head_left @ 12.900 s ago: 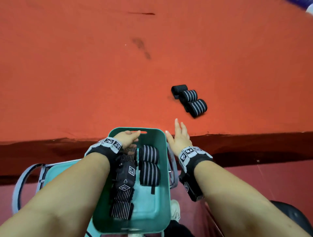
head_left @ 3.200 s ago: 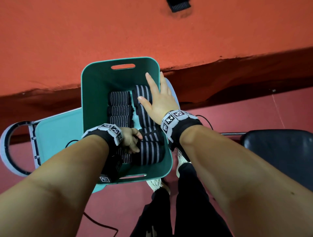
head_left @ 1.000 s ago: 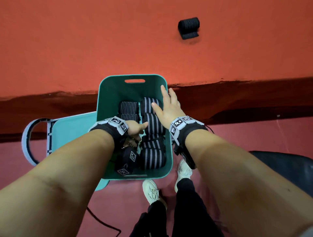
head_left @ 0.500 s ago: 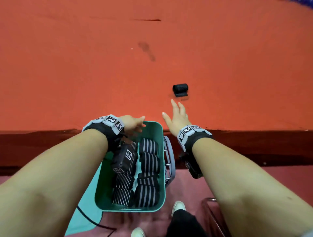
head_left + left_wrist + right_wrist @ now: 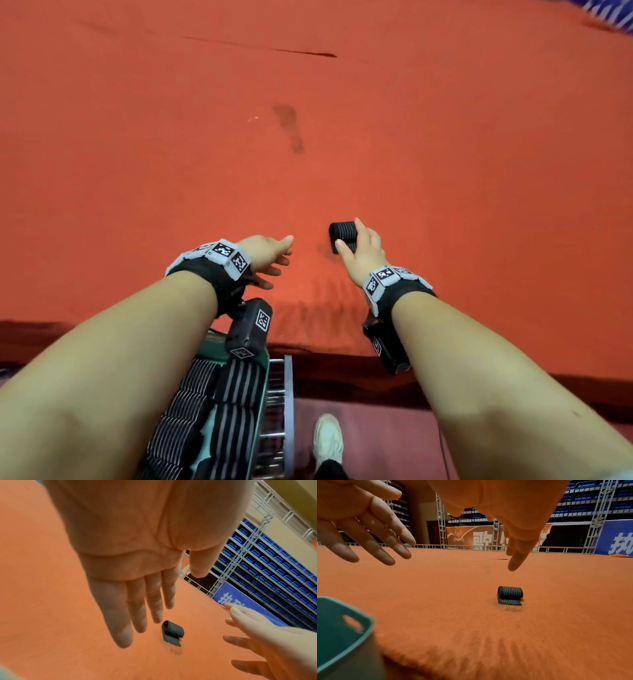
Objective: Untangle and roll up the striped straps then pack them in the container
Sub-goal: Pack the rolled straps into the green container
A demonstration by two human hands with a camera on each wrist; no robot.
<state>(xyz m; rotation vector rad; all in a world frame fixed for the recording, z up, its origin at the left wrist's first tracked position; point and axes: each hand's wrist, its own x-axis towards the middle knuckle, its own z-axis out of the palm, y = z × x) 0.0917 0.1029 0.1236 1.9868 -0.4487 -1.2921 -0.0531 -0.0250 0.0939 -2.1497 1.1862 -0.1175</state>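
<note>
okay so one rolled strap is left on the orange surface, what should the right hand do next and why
Probably lower the right hand and close its fingers around the rolled strap. The hand is spread open above it, not yet touching in the wrist views, and this roll alone lies outside the container.

Wide orange carpeted platform (image 5: 445, 137), marked by a dark stain (image 5: 289, 128). Beyond it, metal truss towers (image 5: 441, 520), an orange banner (image 5: 471, 538), a blue banner (image 5: 618, 540) and tiers of blue seats (image 5: 274, 561). Below, dull red floor (image 5: 376, 442).
</note>
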